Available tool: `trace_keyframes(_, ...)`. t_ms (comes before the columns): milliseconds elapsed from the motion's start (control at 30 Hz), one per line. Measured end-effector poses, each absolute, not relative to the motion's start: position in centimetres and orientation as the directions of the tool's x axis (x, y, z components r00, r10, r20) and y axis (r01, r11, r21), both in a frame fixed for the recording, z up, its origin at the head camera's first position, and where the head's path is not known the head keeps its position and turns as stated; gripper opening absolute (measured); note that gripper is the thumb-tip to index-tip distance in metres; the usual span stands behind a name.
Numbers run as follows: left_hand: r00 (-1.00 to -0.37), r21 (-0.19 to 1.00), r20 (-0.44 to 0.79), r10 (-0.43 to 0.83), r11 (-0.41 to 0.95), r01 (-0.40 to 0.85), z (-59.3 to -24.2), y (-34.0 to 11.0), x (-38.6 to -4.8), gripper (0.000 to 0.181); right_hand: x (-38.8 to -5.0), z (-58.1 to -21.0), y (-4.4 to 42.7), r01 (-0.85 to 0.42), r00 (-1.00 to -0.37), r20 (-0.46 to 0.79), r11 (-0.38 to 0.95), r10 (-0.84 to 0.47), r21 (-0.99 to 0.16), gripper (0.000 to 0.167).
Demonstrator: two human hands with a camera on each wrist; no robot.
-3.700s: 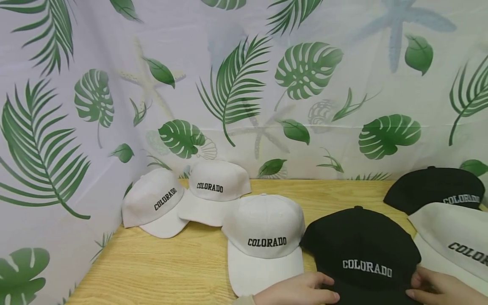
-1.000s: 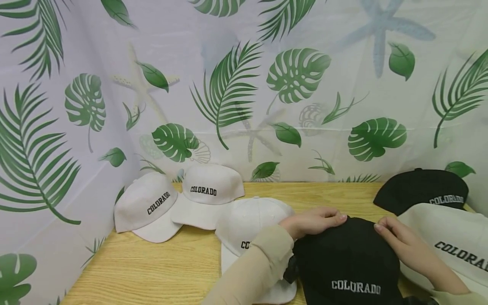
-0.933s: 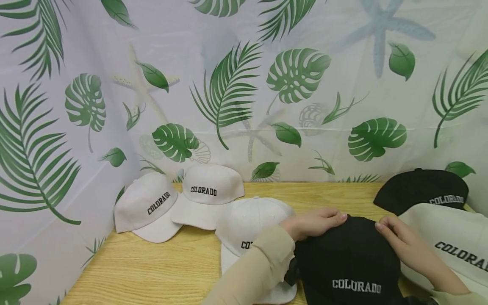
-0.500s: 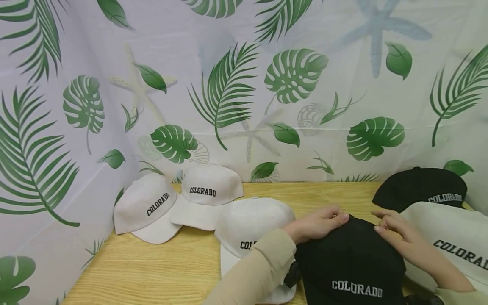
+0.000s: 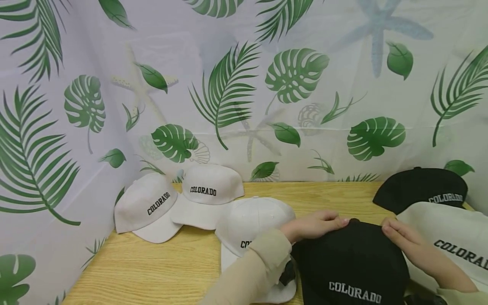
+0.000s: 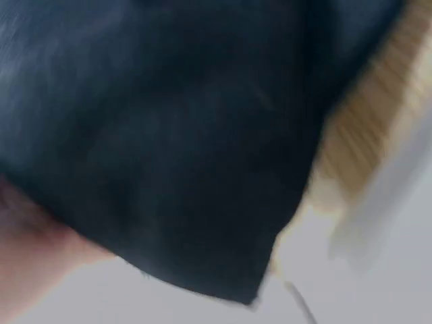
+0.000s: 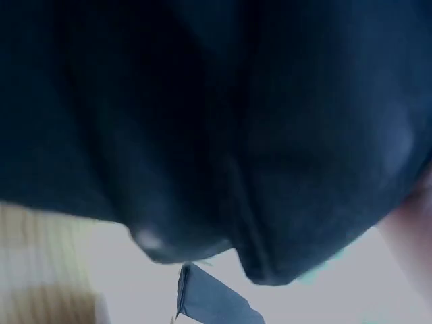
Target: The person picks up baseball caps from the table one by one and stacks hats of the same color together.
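A black baseball cap (image 5: 354, 262) with white COLORADO lettering is at the front right in the head view, its brim cut off by the frame's bottom edge. My left hand (image 5: 314, 224) holds it at the upper left of the crown, fingertips near the top button. On the upper right side, my right hand (image 5: 415, 245) grips the same crown; some of its fingers are hidden behind the fabric. Dark cloth of the cap fills most of both wrist views, blurred, with part of the left hand (image 6: 40, 250) and right hand (image 7: 413, 223) at the edges.
Beside my left forearm lies a white cap (image 5: 255, 212), partly covered by the sleeve. Two more white caps (image 5: 146, 207) sit at the back left. At right are an off-white cap (image 5: 450, 228) and another black cap (image 5: 423, 188). Leaf-printed cloth (image 5: 228, 106) walls the wooden table (image 5: 152, 271).
Both hands have gone from the black cap's lower sides to its upper crown. The right fingers, partly lifted half a second ago, are back against the cap, which has shifted slightly towards me.
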State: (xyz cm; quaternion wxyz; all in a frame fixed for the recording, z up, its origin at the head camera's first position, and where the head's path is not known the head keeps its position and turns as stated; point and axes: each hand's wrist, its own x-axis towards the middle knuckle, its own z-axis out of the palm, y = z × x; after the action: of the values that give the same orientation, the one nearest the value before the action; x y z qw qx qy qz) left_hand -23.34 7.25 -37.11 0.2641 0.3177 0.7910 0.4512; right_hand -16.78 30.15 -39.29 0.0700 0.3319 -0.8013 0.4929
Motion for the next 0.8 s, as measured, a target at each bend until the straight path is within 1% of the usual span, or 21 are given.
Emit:
trace_keyframes(67, -0.656, 0.858, -0.172, 0.735, 0.439, 0.267, -37.1, 6.6, -23.6, 0.037, -16.7, -39.2, 30.4, -0.598, -0.779, 0.449, 0.301, -0.438, -0.743, 0.026)
trace_keyframes(167, -0.671, 0.829, -0.210, 0.711, 0.493, 0.263, -37.1, 5.6, -23.7, 0.043, -16.5, -39.1, 30.8, -0.566, -0.812, 0.439, 0.336, -0.383, -0.753, 0.025)
trace_keyframes(233, -0.685, 0.802, -0.196, 0.702, 0.516, 0.299, -37.1, 5.0, -23.6, 0.041, -16.6, -39.1, 30.9, -0.569, -0.818, 0.459, 0.371, -0.347, -0.734, 0.025)
trace_keyframes(367, -0.724, 0.758, -0.134, 0.677, 0.541, 0.365, -37.1, 4.5, -23.3, 0.030, -16.9, -39.4, 30.7, -0.571, -0.821, 0.494, 0.432, -0.287, -0.698, 0.027)
trace_keyframes(467, -0.749, 0.754, -0.090, 0.656, 0.537, 0.379, -37.3, 4.7, -23.1, 0.027, -16.9, -39.4, 30.7, -0.528, -0.848, 0.464, 0.488, -0.256, -0.695, 0.025)
trace_keyframes(567, -0.771, 0.770, -0.078, 0.632, 0.529, 0.356, -37.5, 4.8, -22.9, 0.025, -16.9, -39.3, 30.9, -0.474, -0.880, 0.396, 0.536, -0.262, -0.699, 0.021)
trace_keyframes(700, -0.798, 0.814, -0.084, 0.597, 0.503, 0.291, -37.8, 4.7, -22.9, 0.022, -17.0, -39.1, 31.2, -0.449, -0.893, 0.323, 0.549, -0.314, -0.705, 0.019)
trace_keyframes(800, -0.808, 0.832, -0.092, 0.582, 0.490, 0.259, -37.9, 4.4, -22.9, 0.020, -17.0, -39.3, 31.0, -0.456, -0.889, 0.327, 0.563, -0.320, -0.689, 0.018)
